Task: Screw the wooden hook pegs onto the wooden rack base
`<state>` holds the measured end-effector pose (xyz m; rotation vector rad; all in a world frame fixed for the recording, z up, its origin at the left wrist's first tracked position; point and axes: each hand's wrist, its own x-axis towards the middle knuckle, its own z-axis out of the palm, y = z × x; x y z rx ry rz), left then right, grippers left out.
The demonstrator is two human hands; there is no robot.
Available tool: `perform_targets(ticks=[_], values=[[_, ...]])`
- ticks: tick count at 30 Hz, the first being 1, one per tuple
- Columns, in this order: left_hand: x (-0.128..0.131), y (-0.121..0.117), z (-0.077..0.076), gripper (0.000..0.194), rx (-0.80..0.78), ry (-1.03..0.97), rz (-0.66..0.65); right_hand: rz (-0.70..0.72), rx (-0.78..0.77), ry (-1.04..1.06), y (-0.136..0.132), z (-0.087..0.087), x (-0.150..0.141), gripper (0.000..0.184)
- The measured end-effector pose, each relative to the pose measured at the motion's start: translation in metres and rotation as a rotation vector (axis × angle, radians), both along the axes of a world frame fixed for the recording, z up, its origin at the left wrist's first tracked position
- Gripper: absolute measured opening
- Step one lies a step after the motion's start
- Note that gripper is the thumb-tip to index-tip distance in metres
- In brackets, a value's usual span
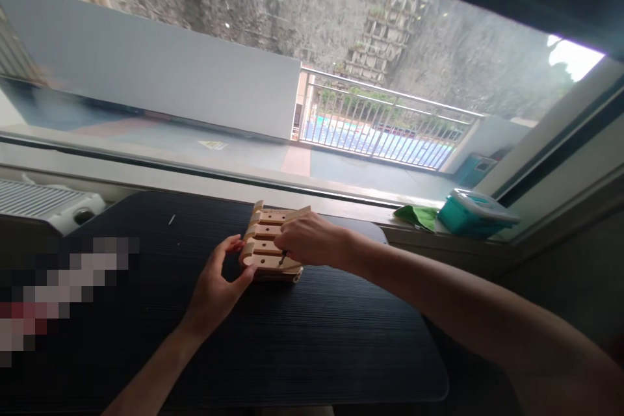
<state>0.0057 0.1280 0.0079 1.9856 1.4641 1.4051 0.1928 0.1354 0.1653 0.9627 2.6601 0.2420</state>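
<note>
On a black worktop (341, 351) we have a slatted wooden piece (260, 246), its slats lying left to right with rounded ends facing left; the row of slats runs away from us. Left of the piece, our left hand (219, 279) has an open grip, thumb and fingertips touching it. Over its right part, our right hand (305, 238) has its grip closed on a slender dark tool (282, 258). Beyond the piece, far right, sits a lidded teal box (470, 218), contents unclear, beside a green cloth (416, 216).
</note>
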Motion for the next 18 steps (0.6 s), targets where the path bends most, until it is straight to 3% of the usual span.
perform_targets(ticks=[3, 8, 12, 16, 18], values=[[-0.002, 0.012, -0.005, 0.058, -0.230, -0.066, -0.149, 0.108, 0.050, -0.059, 0.006, -0.003, -0.010, 0.027], [-0.002, 0.019, -0.023, 0.052, -0.217, -0.151, -0.102, 0.136, 0.012, -0.108, 0.015, -0.003, -0.019, 0.030], [-0.003, 0.021, -0.031, 0.044, -0.177, -0.172, -0.088, -0.037, -0.101, -0.101, 0.021, 0.004, -0.020, 0.019], [-0.005, 0.020, -0.029, 0.038, -0.161, -0.176, -0.131, -0.289, -0.139, 0.018, 0.021, 0.006, -0.015, 0.019], [-0.006, 0.019, -0.026, 0.036, -0.140, -0.170, -0.158, -0.337, -0.140, 0.033, 0.018, 0.005, -0.013, 0.022]])
